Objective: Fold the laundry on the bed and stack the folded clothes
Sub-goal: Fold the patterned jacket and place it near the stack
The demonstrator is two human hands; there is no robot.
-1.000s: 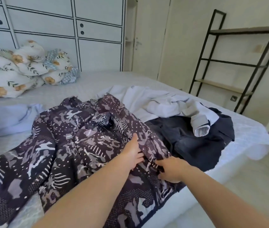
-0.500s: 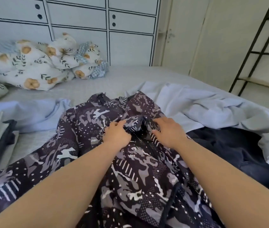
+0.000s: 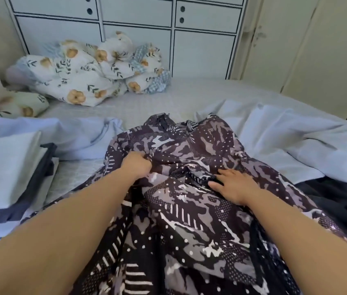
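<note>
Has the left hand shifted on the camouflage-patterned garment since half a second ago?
Yes. The left hand moved leftward, away from the dark collar fold beside the right hand, and grips fabric.

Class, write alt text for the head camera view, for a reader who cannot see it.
Two bare arms reach over a dark camouflage-print garment spread on a bed: the left hand grips a bunch of its fabric while the right hand rests flat on it. A stack of folded clothes sits at the left, with floral pillows behind.
</note>
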